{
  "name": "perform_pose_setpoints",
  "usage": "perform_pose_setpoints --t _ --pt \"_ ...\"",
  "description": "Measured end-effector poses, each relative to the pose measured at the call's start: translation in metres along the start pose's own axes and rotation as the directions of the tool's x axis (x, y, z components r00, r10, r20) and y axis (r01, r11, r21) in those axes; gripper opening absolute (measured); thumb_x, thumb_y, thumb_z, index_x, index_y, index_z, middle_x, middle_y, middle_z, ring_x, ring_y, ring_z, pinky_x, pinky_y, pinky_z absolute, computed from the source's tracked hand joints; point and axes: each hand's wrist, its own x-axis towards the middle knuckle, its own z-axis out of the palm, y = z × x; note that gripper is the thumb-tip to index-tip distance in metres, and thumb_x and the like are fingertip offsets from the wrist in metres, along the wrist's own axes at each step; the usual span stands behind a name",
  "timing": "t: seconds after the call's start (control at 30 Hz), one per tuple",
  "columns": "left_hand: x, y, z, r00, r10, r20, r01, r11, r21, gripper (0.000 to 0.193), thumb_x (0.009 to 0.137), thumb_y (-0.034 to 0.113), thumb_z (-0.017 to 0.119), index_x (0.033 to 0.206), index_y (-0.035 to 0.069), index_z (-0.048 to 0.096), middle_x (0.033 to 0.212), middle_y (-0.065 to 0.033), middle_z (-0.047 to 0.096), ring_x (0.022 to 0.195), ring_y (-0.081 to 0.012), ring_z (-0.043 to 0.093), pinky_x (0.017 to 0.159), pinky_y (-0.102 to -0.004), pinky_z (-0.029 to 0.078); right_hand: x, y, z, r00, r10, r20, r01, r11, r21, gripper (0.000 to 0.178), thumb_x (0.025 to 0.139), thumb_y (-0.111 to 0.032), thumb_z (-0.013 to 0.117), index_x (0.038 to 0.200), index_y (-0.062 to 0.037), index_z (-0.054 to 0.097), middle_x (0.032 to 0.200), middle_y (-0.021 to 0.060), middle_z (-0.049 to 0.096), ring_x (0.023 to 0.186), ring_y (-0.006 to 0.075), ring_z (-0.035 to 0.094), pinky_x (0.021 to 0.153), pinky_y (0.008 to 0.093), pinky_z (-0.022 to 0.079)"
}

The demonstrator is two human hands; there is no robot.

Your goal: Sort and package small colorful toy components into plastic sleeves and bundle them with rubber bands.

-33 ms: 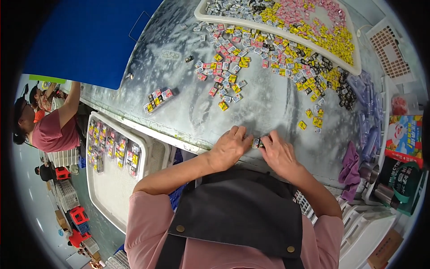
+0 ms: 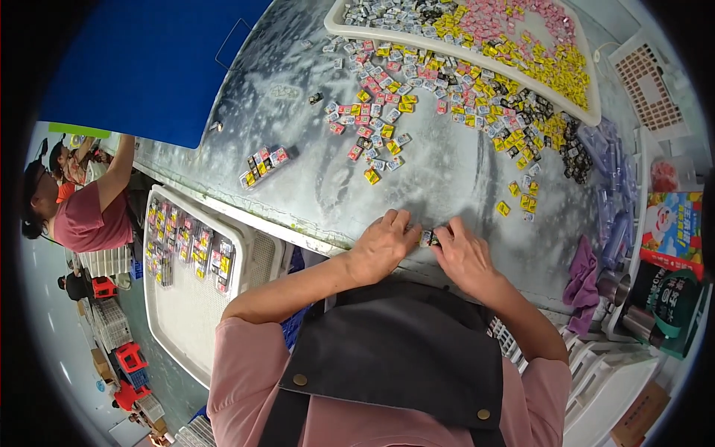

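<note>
My left hand (image 2: 386, 246) and my right hand (image 2: 465, 257) meet at the table's near edge. Both have their fingers closed round a few small printed blocks (image 2: 427, 238), dark and whitish, which the fingertips mostly hide. Whether a clear case surrounds these cannot be made out. Beyond my hands, loose blocks (image 2: 372, 176) of the same size lie scattered in yellow, pink, white and black. To the left, a clear pack (image 2: 262, 167) filled with rows of such blocks rests on the table.
A white tray (image 2: 462, 52) heaped with blocks stands at the back. Left of the table, another white tray (image 2: 195, 313) carries several filled packs. Clear plastic cases (image 2: 612, 179) and a purple cloth (image 2: 582, 287) lie at right. A co-worker (image 2: 89, 201) stands far left beside a blue board (image 2: 141, 67).
</note>
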Motion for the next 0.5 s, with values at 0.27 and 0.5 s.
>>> perform_pose_setpoints --t 0.27,0.5 --pt "0.006 0.001 -0.011 0.994 -0.084 0.070 0.090 0.993 -0.080 0.039 0.084 0.002 0.065 0.121 -0.005 0.062 0.106 -0.0183 0.055 0.098 -0.0346 0.058 0.085 -0.0409 0.053 -0.006 0.003 -0.016 0.998 0.031 -0.063 -0.017 0.976 0.217 0.035 0.088 -0.008 0.070 0.120 -0.0036 0.058 0.114 0.0156 0.053 0.088 0.0387 0.064 0.077 0.0462 0.054" --pt "0.000 -0.003 -0.016 0.992 -0.098 0.077 0.111 0.976 -0.186 0.043 0.081 -0.009 0.059 0.124 -0.008 0.058 0.111 -0.0194 0.057 0.105 -0.0366 0.059 0.092 -0.0416 0.051 -0.012 0.014 -0.008 0.994 0.000 -0.113 0.028 0.968 0.251 0.029 0.087 0.003 0.066 0.115 -0.0002 0.060 0.108 0.0157 0.056 0.092 0.0380 0.063 0.076 0.0464 0.052"
